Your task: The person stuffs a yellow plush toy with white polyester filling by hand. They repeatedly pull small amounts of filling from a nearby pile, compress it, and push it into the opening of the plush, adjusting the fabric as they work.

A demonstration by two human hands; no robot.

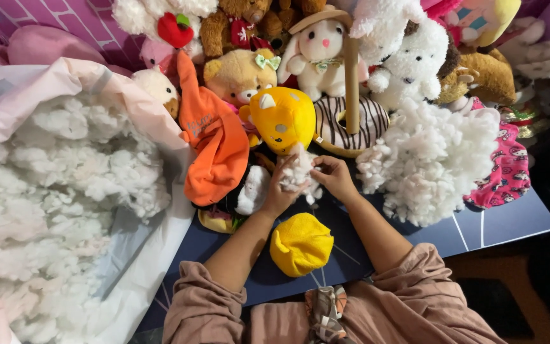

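Head view: both hands meet over the middle of the dark blue board (504, 223) that carries the work. The left hand (279, 191) and the right hand (333, 176) are pinched together on one tuft of white stuffing (298, 173), the fingers of each closed into the fluff from either side. The tuft sits just in front of a yellow plush toy (283, 116) with a small white horn, and touches its lower edge or nearly so; which one I cannot tell.

Nearer the front edge of the board, between the two forearms, lies a limp yellow plush shell (301, 243), apart from the hands. To the left of the left hand an orange cloth piece (214, 150) drapes over a dark and white plush (243, 194) at the board's left edge.

On the right part of the board a loose heap of white stuffing (431, 162) stands just beside the right forearm. Past it, at the right edge, lies a pink patterned fabric (507, 169).

Off the left edge a big pale pink bag (81, 79) gapes open, full of more white filling (52, 191).

Along the far edge a row of stuffed animals is packed close: a white rabbit with a hat (321, 54), a tan bear (237, 75), a striped doughnut cushion (367, 124) with a cardboard tube (351, 79) standing upright in it
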